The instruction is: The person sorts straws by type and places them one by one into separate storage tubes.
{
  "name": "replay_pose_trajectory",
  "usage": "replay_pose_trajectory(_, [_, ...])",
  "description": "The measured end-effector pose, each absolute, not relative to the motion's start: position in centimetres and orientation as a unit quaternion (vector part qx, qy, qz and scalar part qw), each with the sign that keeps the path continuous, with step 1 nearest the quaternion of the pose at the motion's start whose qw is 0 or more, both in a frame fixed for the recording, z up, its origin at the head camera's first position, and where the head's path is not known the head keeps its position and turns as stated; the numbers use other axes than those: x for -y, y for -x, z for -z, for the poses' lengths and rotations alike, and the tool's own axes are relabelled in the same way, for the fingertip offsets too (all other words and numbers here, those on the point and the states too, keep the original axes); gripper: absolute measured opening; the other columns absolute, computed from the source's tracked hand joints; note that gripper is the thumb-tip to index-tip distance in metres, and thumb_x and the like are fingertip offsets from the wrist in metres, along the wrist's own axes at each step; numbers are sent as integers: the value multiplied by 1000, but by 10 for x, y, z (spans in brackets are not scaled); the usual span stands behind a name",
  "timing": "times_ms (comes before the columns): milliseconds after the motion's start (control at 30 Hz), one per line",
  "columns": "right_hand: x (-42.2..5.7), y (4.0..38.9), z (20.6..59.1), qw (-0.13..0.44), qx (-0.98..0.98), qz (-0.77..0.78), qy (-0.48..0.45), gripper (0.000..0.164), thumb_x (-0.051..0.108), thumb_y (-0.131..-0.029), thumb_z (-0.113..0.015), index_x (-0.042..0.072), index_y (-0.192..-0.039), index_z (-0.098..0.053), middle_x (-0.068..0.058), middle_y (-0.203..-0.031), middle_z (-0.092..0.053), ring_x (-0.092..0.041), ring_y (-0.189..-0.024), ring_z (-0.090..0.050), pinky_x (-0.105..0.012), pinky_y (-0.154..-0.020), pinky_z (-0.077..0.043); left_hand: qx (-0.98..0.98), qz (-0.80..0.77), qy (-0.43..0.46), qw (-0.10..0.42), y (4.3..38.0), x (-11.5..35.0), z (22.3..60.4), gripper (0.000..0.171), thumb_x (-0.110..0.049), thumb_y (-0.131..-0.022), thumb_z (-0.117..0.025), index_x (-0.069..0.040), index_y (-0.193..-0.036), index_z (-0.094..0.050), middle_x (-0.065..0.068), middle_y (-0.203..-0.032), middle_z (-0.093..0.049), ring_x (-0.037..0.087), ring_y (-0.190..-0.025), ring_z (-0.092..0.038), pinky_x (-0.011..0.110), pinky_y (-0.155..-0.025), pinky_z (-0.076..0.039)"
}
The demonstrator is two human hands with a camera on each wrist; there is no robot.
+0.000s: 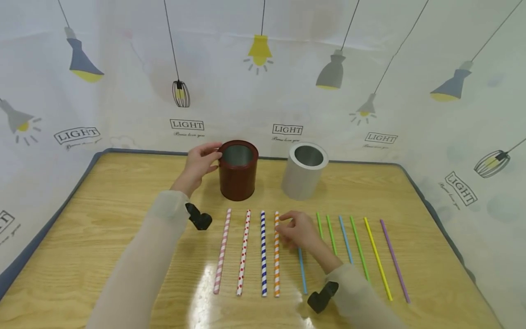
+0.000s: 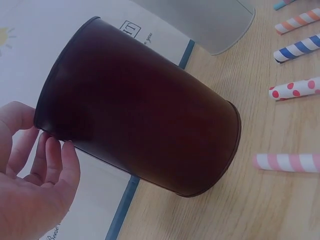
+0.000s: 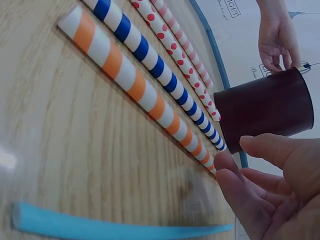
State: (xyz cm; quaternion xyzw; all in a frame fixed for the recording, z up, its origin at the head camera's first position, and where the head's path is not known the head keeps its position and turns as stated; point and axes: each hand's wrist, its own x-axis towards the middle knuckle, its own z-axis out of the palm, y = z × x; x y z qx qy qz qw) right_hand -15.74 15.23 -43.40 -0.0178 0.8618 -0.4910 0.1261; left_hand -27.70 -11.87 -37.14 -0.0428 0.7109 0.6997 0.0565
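My left hand [image 1: 198,165] holds the dark red can [image 1: 237,183] at the left side of its rim, fingertips at the edge. The open-topped can stands upright. In the left wrist view the fingers [image 2: 70,162] meet the can near its rim. My right hand [image 1: 302,233] hovers by the upper end of the orange-striped straw [image 1: 276,265], thumb and fingers apart in the right wrist view. Left of that straw lie a blue-striped straw [image 1: 264,260], a red-dotted straw [image 1: 243,256] and a pink-striped straw [image 1: 222,256]. The hand partly covers a thin blue straw [image 1: 302,272].
A white can [image 1: 302,180] stands upright right of the red one. Thin green, blue, yellow [image 1: 379,260] and purple [image 1: 395,260] straws lie spread on the right. The wooden table [image 1: 135,183] meets a lamp-printed curtain [image 1: 222,68] behind the cans.
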Motion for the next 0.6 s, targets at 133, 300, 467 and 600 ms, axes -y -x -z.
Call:
replay_pose_trajectory(133, [-148, 158, 438, 124, -871, 476, -3, 33, 10, -80, -68, -4, -109, -58, -8, -56, -59, -18, -41, -54, -31, -39, -47, -712, -699, 43, 58, 277, 119, 371, 38, -11, -91, -54, -8, -129, -52, 7, -115, -50, 23, -110, -50, 41, -91, -44])
replay_pose_trajectory(300, [-144, 158, 439, 136, -869, 475, -25, 36, 10, -80, -69, -3, -111, -55, -7, -59, -60, -17, -44, -56, -30, -39, -48, -711, -699, 41, 58, 277, 118, 371, 38, -11, -91, -54, -8, -130, -52, 7, -113, -50, 22, -110, -51, 42, -91, -44])
replay_pose_trajectory(467, [-141, 157, 441, 146, -863, 483, -22, 39, 8, -80, -68, -4, -113, -51, -7, -60, -61, -16, -43, -56, -29, -39, -47, -710, -700, 43, 61, 278, 119, 372, 39, -11, -91, -54, -8, -130, -52, 7, -115, -50, 22, -110, -50, 42, -91, -44])
replay_pose_trajectory(600, [-138, 158, 444, 148, -863, 482, -19, 42, 8, -80, -69, -4, -115, -50, -7, -60, -59, -15, -42, -56, -28, -39, -47, -710, -700, 45, 63, 278, 119, 372, 39, -11, -92, -54, -8, -130, -51, 9, -119, -49, 22, -111, -50, 41, -92, -43])
